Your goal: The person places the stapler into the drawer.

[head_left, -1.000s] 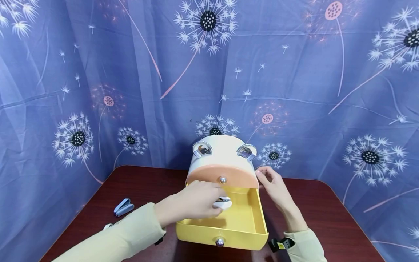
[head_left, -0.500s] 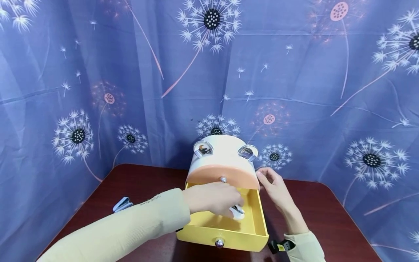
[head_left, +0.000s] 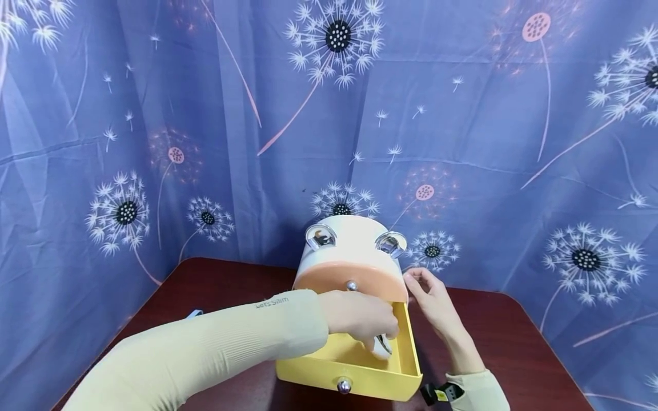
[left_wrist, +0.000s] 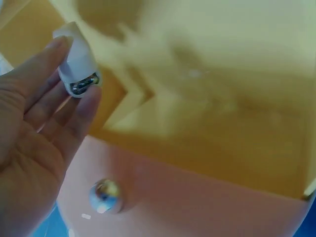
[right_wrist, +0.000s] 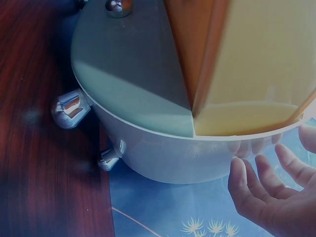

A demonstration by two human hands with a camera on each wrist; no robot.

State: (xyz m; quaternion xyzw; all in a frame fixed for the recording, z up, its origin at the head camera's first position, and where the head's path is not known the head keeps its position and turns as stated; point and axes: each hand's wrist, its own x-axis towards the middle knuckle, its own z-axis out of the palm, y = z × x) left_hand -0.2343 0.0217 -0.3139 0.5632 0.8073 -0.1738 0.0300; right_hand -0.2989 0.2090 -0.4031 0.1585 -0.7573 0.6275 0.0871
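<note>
A small white stapler (head_left: 382, 347) with a metal end is pinched between the thumb and fingers of my left hand (head_left: 360, 315). It hangs inside the pulled-out yellow drawer (head_left: 308, 370), toward that drawer's right side. The left wrist view shows the stapler (left_wrist: 79, 58) closer, held at the fingertips. Above the drawer sits the white rounded cabinet (head_left: 354, 240) with a peach upper drawer front. At the cabinet's right side is my right hand (head_left: 437, 308). In the right wrist view the right hand's loosely bent fingers (right_wrist: 239, 175) are at the white wall and grip nothing.
Round metal knobs (head_left: 344, 386) stick out from the drawer fronts. Two shiny eye-like pieces (head_left: 321, 235) stand on the cabinet top. A bit of a blue object (head_left: 195, 313) shows on the dark red table (head_left: 231, 274), behind my left sleeve. A patterned blue curtain hangs behind.
My left hand has moved right and a little toward the front within the drawer, carrying the white stapler. The left sleeve now covers most of the blue object. My right hand has stayed put.
</note>
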